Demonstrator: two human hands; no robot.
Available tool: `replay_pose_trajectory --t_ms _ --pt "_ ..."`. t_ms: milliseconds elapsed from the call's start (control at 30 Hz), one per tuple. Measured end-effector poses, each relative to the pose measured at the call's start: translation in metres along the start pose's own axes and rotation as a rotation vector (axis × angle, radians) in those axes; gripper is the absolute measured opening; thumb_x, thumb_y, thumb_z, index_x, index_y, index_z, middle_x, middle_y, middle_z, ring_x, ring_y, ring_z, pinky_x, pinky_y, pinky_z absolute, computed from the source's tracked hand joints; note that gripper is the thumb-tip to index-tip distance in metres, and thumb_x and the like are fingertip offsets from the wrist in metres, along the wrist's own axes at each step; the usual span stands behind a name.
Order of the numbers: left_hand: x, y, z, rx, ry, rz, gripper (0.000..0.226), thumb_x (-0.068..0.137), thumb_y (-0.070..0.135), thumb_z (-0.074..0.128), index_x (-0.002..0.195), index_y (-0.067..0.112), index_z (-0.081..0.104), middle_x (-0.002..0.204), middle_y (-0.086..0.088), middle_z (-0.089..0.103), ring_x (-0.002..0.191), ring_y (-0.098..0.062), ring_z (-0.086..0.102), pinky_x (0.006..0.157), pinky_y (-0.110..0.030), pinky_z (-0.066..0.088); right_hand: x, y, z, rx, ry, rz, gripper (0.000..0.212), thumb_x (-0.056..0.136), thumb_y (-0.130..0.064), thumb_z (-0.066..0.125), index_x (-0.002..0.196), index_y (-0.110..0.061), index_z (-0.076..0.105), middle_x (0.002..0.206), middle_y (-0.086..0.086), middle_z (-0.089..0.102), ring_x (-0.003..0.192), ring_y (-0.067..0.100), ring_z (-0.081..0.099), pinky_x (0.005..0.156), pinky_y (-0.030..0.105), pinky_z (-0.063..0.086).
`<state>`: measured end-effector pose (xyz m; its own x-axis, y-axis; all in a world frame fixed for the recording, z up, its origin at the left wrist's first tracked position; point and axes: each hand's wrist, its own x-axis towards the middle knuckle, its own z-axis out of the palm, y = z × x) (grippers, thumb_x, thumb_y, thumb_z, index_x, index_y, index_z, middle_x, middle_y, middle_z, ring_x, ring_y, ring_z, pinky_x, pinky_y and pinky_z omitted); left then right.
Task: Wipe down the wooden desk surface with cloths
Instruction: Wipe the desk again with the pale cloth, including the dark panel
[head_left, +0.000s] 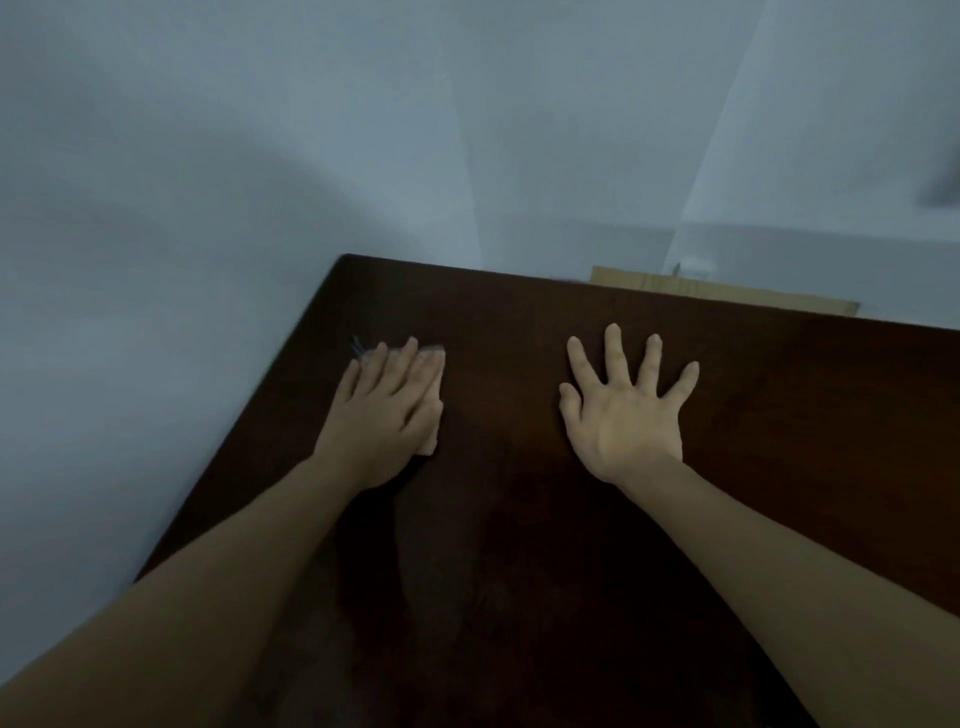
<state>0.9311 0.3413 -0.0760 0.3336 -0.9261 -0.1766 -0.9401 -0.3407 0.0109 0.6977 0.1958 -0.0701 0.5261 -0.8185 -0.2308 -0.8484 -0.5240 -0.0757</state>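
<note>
Near the dark wooden desk's (519, 519) left edge and far corner, the left hand (384, 410) presses flat on a pale cloth (434, 374), while the right hand (626, 410) rests spread and bare mid-desk.

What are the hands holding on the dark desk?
Nothing is gripped. The left hand presses flat on top of a pale cloth on the desk. The right hand lies spread, with no cloth showing under it.
</note>
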Motion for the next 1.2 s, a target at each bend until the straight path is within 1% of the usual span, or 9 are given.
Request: replay_pose_trajectory --t_ms 100,167,300,433,667,900,1000,1100,1200 --pt "0.025 -0.004 -0.007 -0.042 -0.023 -0.020 0.059 0.104 0.055 0.007 0.160 0.041 -0.008 0.170 0.004 -0.009 0.156 -0.023 -0.011 0.124 -0.044 -0.008 0.000 -0.002 0.001 -0.020 -0.006 0.010 0.060 0.103 -0.057 0.005 0.159 -0.041 -0.010 0.169 0.003 -0.018 0.151 0.045 -0.018 0.115 0.075 -0.005" --pt "0.014 -0.003 -0.009 -0.026 -0.016 0.005 0.062 0.102 0.055 0.002 0.160 0.038 -0.007 0.170 0.001 -0.005 0.156 -0.026 -0.007 0.125 -0.047 -0.004 -0.001 -0.004 0.000 -0.019 -0.028 0.010 0.060 0.103 -0.058 0.006 0.159 -0.042 -0.009 0.169 0.001 -0.018 0.152 0.044 -0.018 0.115 0.075 -0.005" --pt "-0.044 -0.010 -0.002 0.024 0.041 0.218 0.062 0.105 0.050 0.012 0.163 0.028 0.014 0.168 -0.005 0.019 0.155 -0.032 0.013 0.124 -0.047 0.010 0.000 -0.005 -0.010 -0.025 -0.074 0.039 0.062 0.102 -0.061 0.005 0.160 -0.042 -0.007 0.169 0.000 -0.018 0.152 0.041 -0.019 0.115 0.074 -0.006" --pt "-0.076 -0.043 0.007 0.015 -0.012 0.289 0.058 0.106 0.053 0.013 0.162 0.036 0.009 0.170 0.004 0.010 0.157 -0.023 0.003 0.125 -0.045 0.005 0.002 -0.028 -0.014 0.031 -0.081 0.038 0.068 0.098 -0.068 0.003 0.161 -0.041 0.002 0.169 -0.002 -0.016 0.153 0.039 -0.019 0.117 0.070 -0.009" --pt "-0.003 -0.079 -0.006 -0.003 0.011 0.182 0.064 0.098 0.057 0.001 0.159 0.040 -0.001 0.170 0.005 -0.001 0.156 -0.024 -0.006 0.124 -0.042 -0.008 0.008 -0.043 0.001 -0.033 -0.057 0.080 0.067 0.095 -0.070 -0.002 0.157 -0.046 -0.015 0.168 0.000 -0.021 0.152 0.042 -0.019 0.117 0.072 -0.003" --pt "0.055 -0.047 -0.019 -0.038 -0.017 0.104 0.059 0.105 0.056 0.009 0.157 0.041 -0.012 0.168 0.006 -0.016 0.154 -0.021 -0.019 0.122 -0.041 -0.017 0.006 -0.044 0.000 -0.059 -0.054 0.086 0.068 0.092 -0.070 -0.005 0.155 -0.046 -0.020 0.167 0.000 -0.024 0.152 0.041 -0.020 0.117 0.071 -0.002" --pt "0.023 -0.039 -0.011 -0.016 0.038 0.248 0.059 0.105 0.052 0.011 0.160 0.038 -0.005 0.170 0.004 -0.007 0.155 -0.022 -0.013 0.123 -0.041 -0.015 0.006 -0.045 -0.002 -0.052 -0.061 0.081 0.068 0.092 -0.070 -0.006 0.155 -0.046 -0.020 0.167 0.001 -0.023 0.152 0.041 -0.020 0.117 0.071 -0.002" --pt "-0.006 -0.041 -0.005 0.006 0.027 0.411 0.060 0.105 0.054 0.011 0.162 0.035 0.005 0.170 0.003 0.005 0.157 -0.024 -0.004 0.126 -0.047 0.000 0.005 -0.045 -0.002 -0.057 -0.060 0.077 0.069 0.090 -0.071 -0.013 0.154 -0.046 -0.022 0.167 0.002 -0.024 0.152 0.042 -0.019 0.117 0.071 -0.002" --pt "0.008 -0.045 -0.006 -0.013 -0.002 0.416 0.060 0.104 0.057 0.008 0.161 0.039 0.003 0.170 0.006 0.001 0.156 -0.021 -0.008 0.125 -0.045 -0.004 0.005 -0.045 -0.003 -0.046 -0.074 0.076 0.073 0.087 -0.071 -0.014 0.154 -0.046 -0.022 0.167 0.002 -0.025 0.152 0.042 -0.020 0.117 0.071 -0.003"
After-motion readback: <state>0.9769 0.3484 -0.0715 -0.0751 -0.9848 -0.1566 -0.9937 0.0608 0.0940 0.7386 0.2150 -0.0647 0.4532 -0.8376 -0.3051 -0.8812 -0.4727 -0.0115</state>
